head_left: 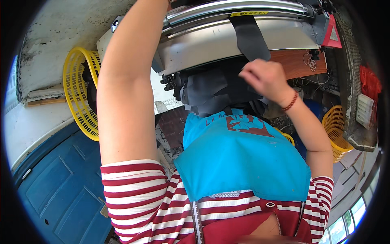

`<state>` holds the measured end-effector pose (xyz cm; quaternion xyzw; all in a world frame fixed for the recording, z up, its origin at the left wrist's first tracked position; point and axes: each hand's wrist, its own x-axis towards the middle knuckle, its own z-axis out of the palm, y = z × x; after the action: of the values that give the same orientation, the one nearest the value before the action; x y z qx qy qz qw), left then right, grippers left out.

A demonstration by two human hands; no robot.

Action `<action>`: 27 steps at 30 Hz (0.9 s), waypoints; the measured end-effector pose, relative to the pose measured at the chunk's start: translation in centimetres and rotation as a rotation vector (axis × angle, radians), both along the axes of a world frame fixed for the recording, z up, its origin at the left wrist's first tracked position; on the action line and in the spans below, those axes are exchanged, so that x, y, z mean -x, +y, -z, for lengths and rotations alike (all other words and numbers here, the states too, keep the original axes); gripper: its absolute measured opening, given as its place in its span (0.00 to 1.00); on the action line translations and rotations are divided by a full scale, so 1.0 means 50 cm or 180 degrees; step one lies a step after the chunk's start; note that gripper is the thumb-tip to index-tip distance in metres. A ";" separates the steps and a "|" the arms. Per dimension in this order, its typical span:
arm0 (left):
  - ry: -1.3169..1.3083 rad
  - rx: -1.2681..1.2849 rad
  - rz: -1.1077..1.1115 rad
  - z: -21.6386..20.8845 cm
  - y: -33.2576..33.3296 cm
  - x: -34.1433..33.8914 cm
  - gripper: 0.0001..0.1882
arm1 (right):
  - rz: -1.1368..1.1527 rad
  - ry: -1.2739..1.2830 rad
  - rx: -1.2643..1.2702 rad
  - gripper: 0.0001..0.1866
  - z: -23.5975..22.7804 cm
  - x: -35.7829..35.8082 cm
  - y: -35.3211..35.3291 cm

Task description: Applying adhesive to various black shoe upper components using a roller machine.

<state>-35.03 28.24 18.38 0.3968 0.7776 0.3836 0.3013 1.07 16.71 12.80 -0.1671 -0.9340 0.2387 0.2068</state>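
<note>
My right hand (266, 79), with a braided red cord at the wrist, is raised over my lap with its fingers curled together. It is slightly blurred, and whatever its fingers may hold cannot be made out. Just above it, a long flat black piece (250, 38) with a rounded end hangs out from under the chrome roller (203, 15) of a machine, across its sloping metal plate (195, 42). My left arm reaches up past the machine's left side, and its hand lies beyond the upper edge. A heap of flat dark pieces (205, 87) rests below the plate.
A yellow plastic basket (70, 87) with dark contents stands left of the machine, and another yellow basket (335, 134) is at the right. A reddish-brown board (296, 61) with loose white cord lies beneath the plate. My blue apron (243, 162) covers my front.
</note>
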 end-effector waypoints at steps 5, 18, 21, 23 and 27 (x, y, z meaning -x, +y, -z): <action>0.0281 -0.0517 0.0319 -0.139 -0.011 0.050 0.15 | -0.0079 -0.0592 -0.0551 0.18 0.123 0.087 -0.100; 0.0366 -0.1633 0.0466 -0.282 -0.125 0.077 0.12 | 0.0000 -0.1302 -0.1372 0.21 0.142 0.095 -0.090; 0.0722 -0.1591 0.0138 -0.269 -0.121 0.082 0.16 | -0.0225 -0.1182 -0.1060 0.19 0.104 0.095 -0.085; 0.0832 -0.1394 -0.0040 -0.254 -0.107 0.081 0.16 | -0.0325 -0.0915 -0.0873 0.18 0.056 0.077 -0.077; 0.1942 -0.1407 0.0371 -0.172 -0.089 0.053 0.14 | -0.0009 0.0134 0.0931 0.10 -0.041 0.031 -0.049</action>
<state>-37.66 23.80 26.99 0.5917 0.7061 0.3886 -0.0156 -0.48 14.26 14.86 -0.1891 -0.8849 0.3760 0.1995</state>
